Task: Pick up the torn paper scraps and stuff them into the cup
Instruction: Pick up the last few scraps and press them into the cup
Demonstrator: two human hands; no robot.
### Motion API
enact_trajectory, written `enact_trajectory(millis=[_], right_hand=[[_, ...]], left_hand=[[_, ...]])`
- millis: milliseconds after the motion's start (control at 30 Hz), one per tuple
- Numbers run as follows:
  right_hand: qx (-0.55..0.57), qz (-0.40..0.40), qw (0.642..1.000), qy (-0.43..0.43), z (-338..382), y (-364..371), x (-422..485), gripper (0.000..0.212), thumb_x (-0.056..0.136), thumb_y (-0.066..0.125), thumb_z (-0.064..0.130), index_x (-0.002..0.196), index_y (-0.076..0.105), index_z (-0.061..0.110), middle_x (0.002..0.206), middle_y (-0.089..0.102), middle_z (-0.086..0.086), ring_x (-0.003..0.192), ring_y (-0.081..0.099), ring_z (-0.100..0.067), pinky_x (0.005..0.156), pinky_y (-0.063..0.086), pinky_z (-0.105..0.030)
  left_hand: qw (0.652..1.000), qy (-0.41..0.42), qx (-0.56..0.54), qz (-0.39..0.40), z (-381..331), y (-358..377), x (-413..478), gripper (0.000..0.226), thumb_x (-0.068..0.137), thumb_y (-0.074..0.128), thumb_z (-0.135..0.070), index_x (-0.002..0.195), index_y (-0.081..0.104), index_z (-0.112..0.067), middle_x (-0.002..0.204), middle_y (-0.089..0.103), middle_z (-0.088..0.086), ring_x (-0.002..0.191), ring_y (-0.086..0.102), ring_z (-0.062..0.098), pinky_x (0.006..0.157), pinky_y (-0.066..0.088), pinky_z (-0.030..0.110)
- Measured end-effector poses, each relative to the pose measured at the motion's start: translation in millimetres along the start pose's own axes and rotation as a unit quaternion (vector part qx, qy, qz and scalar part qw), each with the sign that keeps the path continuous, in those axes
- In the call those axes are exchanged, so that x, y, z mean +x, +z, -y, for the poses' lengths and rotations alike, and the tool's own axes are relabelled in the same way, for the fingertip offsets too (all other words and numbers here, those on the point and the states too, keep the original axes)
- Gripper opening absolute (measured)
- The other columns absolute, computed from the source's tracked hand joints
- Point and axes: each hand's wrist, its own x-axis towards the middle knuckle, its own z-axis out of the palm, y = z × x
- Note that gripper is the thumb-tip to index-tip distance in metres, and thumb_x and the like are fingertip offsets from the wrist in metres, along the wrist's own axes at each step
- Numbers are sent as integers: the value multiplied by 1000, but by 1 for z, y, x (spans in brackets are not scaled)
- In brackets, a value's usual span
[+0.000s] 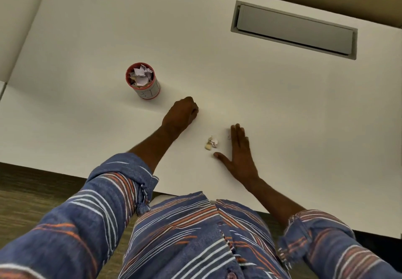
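A small red-rimmed cup [143, 82] stands on the white table [217, 71], packed with torn paper scraps [141, 75]. My left hand [181, 114] is curled into a fist on the table, just right of and below the cup; what it holds is hidden. A little pile of loose scraps [211, 142] lies on the table between my hands. One more scrap [228, 135] sits against the fingers of my right hand [239, 154], which lies flat and open on the table with fingers together and thumb spread, just right of the pile.
A grey cable hatch [293, 30] is set into the table at the far right. The table's near edge runs just in front of my striped shirt [195, 235]. Carpeted floor [32, 183] shows at the lower left.
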Motion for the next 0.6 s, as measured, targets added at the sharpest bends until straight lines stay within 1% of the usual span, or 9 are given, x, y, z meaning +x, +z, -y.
enact_trajectory(millis=[67, 200, 233, 300, 333, 400, 467, 533, 600], right_hand=[[-5, 4, 1000, -19, 20, 11, 9, 89, 96, 45, 59, 159, -2, 18, 168, -7, -6, 156, -8, -23, 127, 3, -42], [-53, 0, 988, -147, 44, 30, 10, 52, 103, 46, 13, 154, 33, 17, 164, 20, -11, 153, 18, -29, 124, 26, -43], [-82, 1, 979, -188, 42, 32, 6, 50, 104, 44, 14, 153, 35, 21, 164, 22, -2, 153, 22, -20, 125, 25, -37], [-71, 53, 973, -213, 34, 26, -4, 47, 105, 43, 36, 151, 35, 36, 159, 28, 23, 148, 26, 2, 122, 23, -27], [-58, 42, 971, -228, 28, 20, -6, 48, 101, 54, 33, 148, 42, 33, 154, 41, 21, 143, 38, 1, 118, 35, -30], [-131, 0, 952, -278, 24, 11, -4, 62, 78, 80, 2, 136, 59, 10, 135, 64, -5, 122, 63, -22, 84, 62, -35], [-163, -26, 943, -288, 25, 4, -2, 66, 65, 86, -4, 127, 65, 2, 123, 68, -14, 108, 69, -28, 61, 63, -33], [-163, -38, 945, -280, 32, 1, 0, 60, 65, 85, -6, 122, 68, 1, 117, 70, -14, 103, 71, -29, 59, 63, -34], [-122, -55, 958, -252, 38, 3, 0, 52, 68, 79, -12, 118, 70, -1, 114, 71, -18, 101, 71, -33, 66, 64, -38]], left_hand=[[999, -25, -18, -13, -1, -1, -1, 20, 94, 58, -18, 101, 71, -6, 106, 66, 12, 97, 63, 27, 86, 51, 36], [997, -57, -39, -15, -4, -3, 0, 16, 88, 63, -14, 98, 71, -5, 102, 67, 12, 94, 64, 26, 83, 50, 35], [997, -61, -41, -13, -3, -4, 1, 15, 88, 64, -14, 97, 71, -5, 101, 68, 12, 94, 64, 26, 83, 50, 34], [997, -67, -43, -10, -2, -5, 2, 15, 87, 65, -14, 97, 71, -4, 100, 69, 12, 93, 64, 26, 81, 49, 32], [997, -69, -41, -10, -2, -6, 2, 15, 86, 66, -13, 97, 70, -3, 100, 70, 13, 93, 64, 26, 81, 49, 32], [996, -75, -41, -9, -3, -7, 2, 15, 85, 67, -12, 96, 70, -2, 99, 70, 14, 92, 65, 27, 81, 50, 33], [995, -84, -46, -1, -3, -8, 2, 15, 83, 70, -11, 95, 71, -2, 99, 70, 14, 91, 65, 28, 81, 52, 35], [994, -95, -51, 9, -1, -9, -1, 15, 81, 72, -10, 94, 72, -2, 98, 71, 14, 91, 66, 28, 82, 54, 36], [992, -105, -64, -4, 4, -9, -10, 14, 79, 72, -10, 91, 73, -2, 94, 72, 13, 88, 67, 27, 80, 54, 36]])
